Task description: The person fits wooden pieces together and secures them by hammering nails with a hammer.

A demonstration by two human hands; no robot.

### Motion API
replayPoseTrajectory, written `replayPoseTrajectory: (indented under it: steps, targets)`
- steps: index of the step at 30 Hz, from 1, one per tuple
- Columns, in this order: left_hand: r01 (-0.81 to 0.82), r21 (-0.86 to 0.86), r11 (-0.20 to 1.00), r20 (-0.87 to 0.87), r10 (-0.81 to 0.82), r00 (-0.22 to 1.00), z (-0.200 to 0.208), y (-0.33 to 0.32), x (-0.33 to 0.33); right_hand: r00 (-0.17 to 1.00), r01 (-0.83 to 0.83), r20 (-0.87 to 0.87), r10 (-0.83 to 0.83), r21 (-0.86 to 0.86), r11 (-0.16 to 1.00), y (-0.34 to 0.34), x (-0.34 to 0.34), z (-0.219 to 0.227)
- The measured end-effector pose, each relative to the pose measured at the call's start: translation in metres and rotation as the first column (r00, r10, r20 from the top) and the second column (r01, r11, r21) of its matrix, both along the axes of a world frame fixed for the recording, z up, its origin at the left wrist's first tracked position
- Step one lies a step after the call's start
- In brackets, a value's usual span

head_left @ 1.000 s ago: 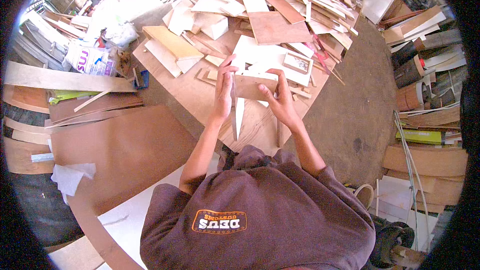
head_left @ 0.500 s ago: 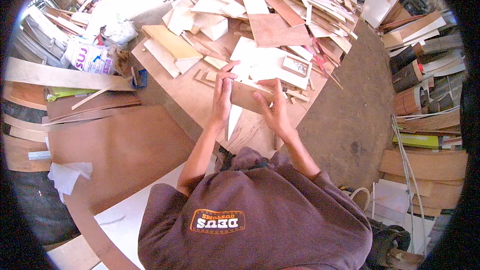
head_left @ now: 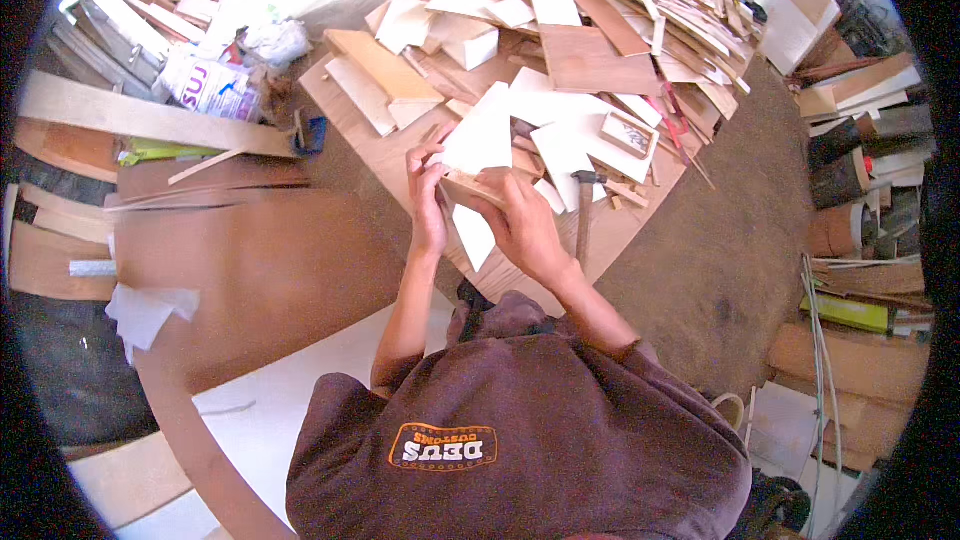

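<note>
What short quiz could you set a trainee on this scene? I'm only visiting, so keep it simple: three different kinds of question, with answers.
1. True or false: the person's left grip and right grip are both on the wooden piece.

2. Which tool lies just to the right of the right grip?
a) a saw
b) a hammer
c) a paintbrush

3. In a few words: what is heaped on the far part of the worktable?

Key:
1. True.
2. b.
3. Boards and wood scraps.
</note>
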State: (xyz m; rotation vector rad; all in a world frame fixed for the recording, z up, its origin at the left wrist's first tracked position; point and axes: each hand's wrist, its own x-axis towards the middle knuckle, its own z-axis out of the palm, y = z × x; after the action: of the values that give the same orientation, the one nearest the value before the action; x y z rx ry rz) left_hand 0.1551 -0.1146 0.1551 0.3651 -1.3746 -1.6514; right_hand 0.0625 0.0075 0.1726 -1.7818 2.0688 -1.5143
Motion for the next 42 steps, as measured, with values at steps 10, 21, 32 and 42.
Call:
replayPoseTrajectory:
  steps: [10, 21, 32, 42]
  targets:
    - [-0.171, 0.127, 0.977, 0.061, 0.165, 0.984, -0.022, -0.022, 0.039, 0.97, -0.138, 0.209, 0.123, 0.059, 0.989, -0.021, 0.047, -0.007]
    - [-0.189, 0.118, 0.975, 0.178, 0.167, 0.97, -0.022, -0.035, 0.068, 0.994, -0.022, 0.107, 0.037, -0.134, 0.991, -0.043, 0.071, -0.033]
    - [-0.202, 0.205, 0.958, 0.095, 0.186, 0.978, -0.038, -0.04, 0.063, 0.94, -0.098, 0.306, 0.147, -0.169, 0.981, -0.035, 0.065, -0.034]
    - [-0.248, 0.133, 0.96, 0.093, 0.237, 0.967, -0.032, 0.009, 0.043, 0.873, 0.446, 0.087, -0.479, 0.253, 0.859, 0.058, -0.036, -0.189]
